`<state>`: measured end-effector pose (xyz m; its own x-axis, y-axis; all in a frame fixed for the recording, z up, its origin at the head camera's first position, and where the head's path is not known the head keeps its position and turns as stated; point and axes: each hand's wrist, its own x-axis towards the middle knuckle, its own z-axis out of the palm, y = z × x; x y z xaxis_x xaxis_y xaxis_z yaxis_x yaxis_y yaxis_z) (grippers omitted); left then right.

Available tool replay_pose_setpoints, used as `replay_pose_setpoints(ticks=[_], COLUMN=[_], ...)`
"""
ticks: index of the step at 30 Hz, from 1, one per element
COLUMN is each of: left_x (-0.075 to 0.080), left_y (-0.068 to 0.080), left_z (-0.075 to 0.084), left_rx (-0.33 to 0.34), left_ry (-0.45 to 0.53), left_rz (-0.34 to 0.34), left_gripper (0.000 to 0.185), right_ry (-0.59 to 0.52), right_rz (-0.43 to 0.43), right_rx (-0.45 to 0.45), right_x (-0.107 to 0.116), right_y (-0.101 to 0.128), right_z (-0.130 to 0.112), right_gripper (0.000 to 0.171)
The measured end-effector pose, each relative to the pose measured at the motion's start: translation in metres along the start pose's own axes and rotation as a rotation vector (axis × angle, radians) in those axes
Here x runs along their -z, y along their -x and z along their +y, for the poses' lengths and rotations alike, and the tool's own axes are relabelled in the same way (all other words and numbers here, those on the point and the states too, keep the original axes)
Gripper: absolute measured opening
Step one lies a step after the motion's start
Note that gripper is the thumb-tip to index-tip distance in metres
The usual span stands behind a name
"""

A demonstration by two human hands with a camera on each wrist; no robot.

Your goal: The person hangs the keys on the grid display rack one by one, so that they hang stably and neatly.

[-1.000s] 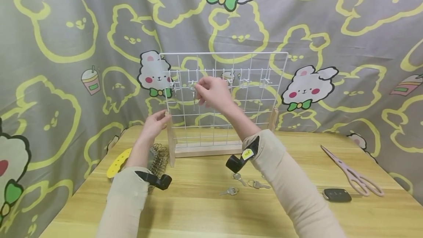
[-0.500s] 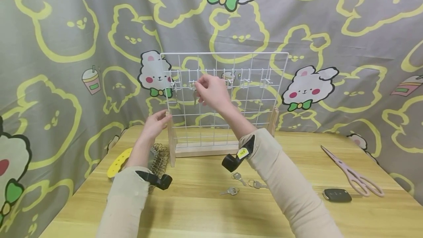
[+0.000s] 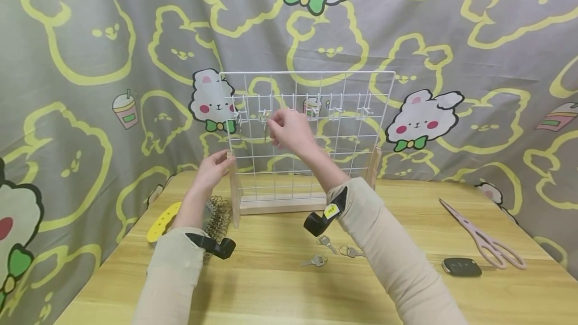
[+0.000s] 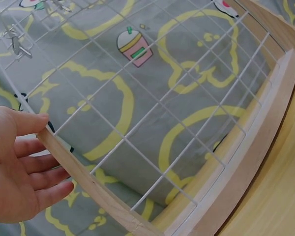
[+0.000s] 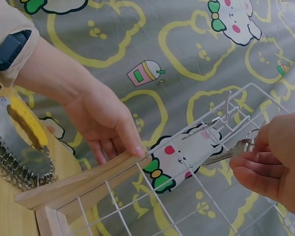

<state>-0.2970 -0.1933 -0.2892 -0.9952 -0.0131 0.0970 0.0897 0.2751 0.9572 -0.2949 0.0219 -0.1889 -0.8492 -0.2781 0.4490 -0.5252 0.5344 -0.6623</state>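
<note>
R hand [image 3: 292, 129] dipped a bit vs 0.5 s ago, grip pinched on small silver metal key [image 5: 227, 152] by 2nd hook of white wire grid rack [image 3: 381, 114] | L hand [image 3: 215, 166] same spot, grip flat on rack's wood post | key nearly hung, I think

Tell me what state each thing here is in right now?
Grid rack: upright on the table.
Left hand: fingers straight, steadying the rack's wooden post.
Right hand: pinching a key at a hook.
Loose keys: lying flat.
Scissors: closed, lying flat.
Car fob: lying flat.
Ring bundle: piled beside the rack.
</note>
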Motion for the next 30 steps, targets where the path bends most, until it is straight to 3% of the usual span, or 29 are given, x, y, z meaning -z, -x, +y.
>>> replay_pose_setpoints(ticks=[11,30], left_x=[0.000,0.000], left_y=[0.000,0.000], left_z=[0.002,0.001], left_rx=[0.008,0.000], left_ry=[0.001,-0.012], left_rz=[-0.012,-0.004], left_gripper=[0.061,0.061], right_ry=[0.056,-0.090], right_rz=[-0.060,-0.178], right_rx=[-0.012,-0.068], right_x=[-0.002,0.000], right_y=[0.012,0.064], right_z=[0.021,0.087], right_gripper=[0.017,0.019])
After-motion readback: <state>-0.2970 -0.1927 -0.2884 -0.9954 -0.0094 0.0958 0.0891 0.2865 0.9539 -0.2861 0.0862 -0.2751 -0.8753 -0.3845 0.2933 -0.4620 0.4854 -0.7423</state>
